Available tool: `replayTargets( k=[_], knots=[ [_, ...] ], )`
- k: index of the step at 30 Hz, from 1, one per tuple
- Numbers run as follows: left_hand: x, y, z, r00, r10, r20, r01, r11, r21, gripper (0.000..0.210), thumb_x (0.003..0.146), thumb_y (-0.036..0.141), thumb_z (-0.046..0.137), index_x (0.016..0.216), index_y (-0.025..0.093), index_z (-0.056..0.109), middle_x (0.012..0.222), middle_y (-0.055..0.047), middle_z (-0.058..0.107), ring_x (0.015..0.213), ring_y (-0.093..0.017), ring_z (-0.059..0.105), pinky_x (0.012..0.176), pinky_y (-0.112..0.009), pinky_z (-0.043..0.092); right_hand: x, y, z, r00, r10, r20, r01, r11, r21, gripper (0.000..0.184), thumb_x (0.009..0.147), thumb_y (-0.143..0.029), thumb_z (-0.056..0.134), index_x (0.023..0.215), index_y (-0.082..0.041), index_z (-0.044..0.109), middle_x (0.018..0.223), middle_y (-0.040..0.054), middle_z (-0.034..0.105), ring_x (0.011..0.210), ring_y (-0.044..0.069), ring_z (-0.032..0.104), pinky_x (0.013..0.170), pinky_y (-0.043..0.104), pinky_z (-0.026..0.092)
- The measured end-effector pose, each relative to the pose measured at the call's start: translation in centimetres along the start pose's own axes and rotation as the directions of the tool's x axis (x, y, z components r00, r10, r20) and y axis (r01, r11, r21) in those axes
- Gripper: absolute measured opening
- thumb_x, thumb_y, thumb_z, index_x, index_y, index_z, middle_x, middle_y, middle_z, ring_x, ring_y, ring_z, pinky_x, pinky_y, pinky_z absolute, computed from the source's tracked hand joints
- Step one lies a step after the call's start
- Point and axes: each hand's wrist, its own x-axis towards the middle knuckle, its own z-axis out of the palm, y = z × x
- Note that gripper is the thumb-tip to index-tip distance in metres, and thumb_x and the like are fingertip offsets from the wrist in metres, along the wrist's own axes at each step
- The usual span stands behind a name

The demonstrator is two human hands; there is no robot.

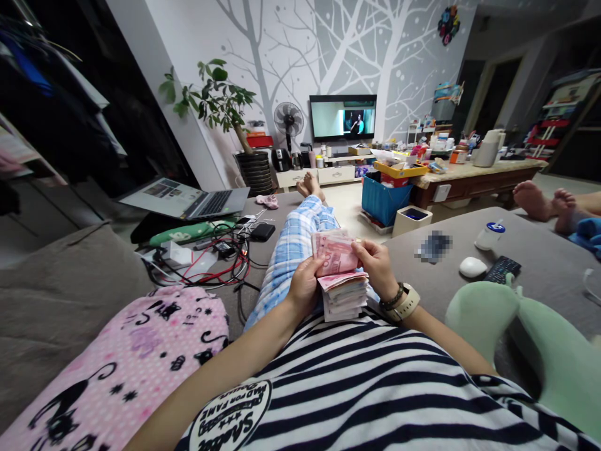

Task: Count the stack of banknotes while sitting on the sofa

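Note:
My left hand (pixel 305 280) is closed on the lower left edge of some pink-red banknotes (pixel 335 252), thumb on top. At their right edge my right hand (pixel 377 266) pinches the same banknotes between thumb and fingers. Just below, a thick stack of banknotes (pixel 345 297) rests on my lap against the striped shirt, its top note pink and the layers beneath paler. Some of my fingers are hidden behind the notes. A watch (pixel 407 303) and a dark bracelet are on my right wrist.
Left of my legs are a laptop (pixel 188 199), tangled cables (pixel 225 257) and a pink blanket (pixel 154 351). To the right lie a white mouse (pixel 472 267), a small keyboard (pixel 503 270), a lidded cup (pixel 489 236) and a green neck pillow (pixel 488 313). Another person's feet (pixel 539 199) show at far right.

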Motion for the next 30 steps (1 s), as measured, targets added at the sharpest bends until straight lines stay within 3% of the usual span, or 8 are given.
replayTargets(
  k=[3, 17, 22, 26, 30],
  knots=[
    [0.1, -0.1, 0.0, 0.998, 0.026, -0.057, -0.025, 1.0, 0.004, 0.019, 0.065, 0.027, 0.077, 0.075, 0.012, 0.073, 0.087, -0.011, 0.078, 0.077, -0.023, 0.073, 0.081, -0.035, 0.057, 0.0, 0.0, -0.1, 1.0, -0.017, -0.005, 0.017, 1.0, -0.026, 0.047, 0.088, -0.054, 0.062, 0.056, -0.021, 0.051, 0.05, -0.0031, 0.052, 0.051, 0.011, 0.045, 0.053, 0.026, 0.035],
    [0.1, -0.2, -0.1, 0.997, 0.026, -0.067, -0.025, 0.999, 0.029, 0.025, 0.063, 0.035, 0.08, 0.075, 0.013, 0.074, 0.08, -0.008, 0.078, 0.074, -0.023, 0.072, 0.08, -0.036, 0.057, -0.1, -0.5, 0.1, 0.999, -0.029, -0.035, 0.028, 0.999, -0.029, 0.042, 0.084, -0.051, 0.066, 0.059, -0.021, 0.053, 0.053, -0.0032, 0.053, 0.053, 0.012, 0.046, 0.054, 0.026, 0.037],
    [0.5, -0.3, -0.2, 0.993, 0.038, -0.115, -0.038, 0.999, 0.009, 0.022, 0.067, 0.035, 0.078, 0.071, 0.014, 0.072, 0.08, -0.008, 0.077, 0.076, -0.023, 0.072, 0.081, -0.036, 0.056, -0.4, -1.1, 0.1, 0.998, -0.028, -0.056, 0.028, 1.0, -0.008, 0.042, 0.081, -0.052, 0.069, 0.058, -0.021, 0.051, 0.054, -0.0036, 0.05, 0.053, 0.012, 0.044, 0.054, 0.027, 0.036],
    [0.6, -0.2, -0.1, 0.995, -0.001, -0.102, -0.002, 0.999, -0.035, 0.017, 0.071, 0.032, 0.074, 0.074, 0.016, 0.073, 0.082, -0.008, 0.077, 0.086, -0.026, 0.072, 0.086, -0.037, 0.055, -0.6, -1.7, 0.1, 0.997, -0.068, -0.039, 0.069, 0.998, 0.014, 0.043, 0.082, -0.054, 0.069, 0.06, -0.022, 0.051, 0.056, -0.0035, 0.049, 0.055, 0.012, 0.043, 0.054, 0.027, 0.036],
    [0.1, 0.2, 0.2, 0.995, 0.04, -0.09, -0.037, 0.999, 0.032, 0.011, 0.07, 0.027, 0.069, 0.068, 0.016, 0.072, 0.08, -0.007, 0.077, 0.081, -0.026, 0.071, 0.082, -0.037, 0.055, -0.7, -2.0, 0.0, 0.992, -0.125, 0.018, 0.123, 0.99, 0.071, 0.035, 0.085, -0.049, 0.068, 0.067, -0.021, 0.057, 0.059, -0.0034, 0.05, 0.057, 0.012, 0.042, 0.056, 0.027, 0.035]
  ],
)
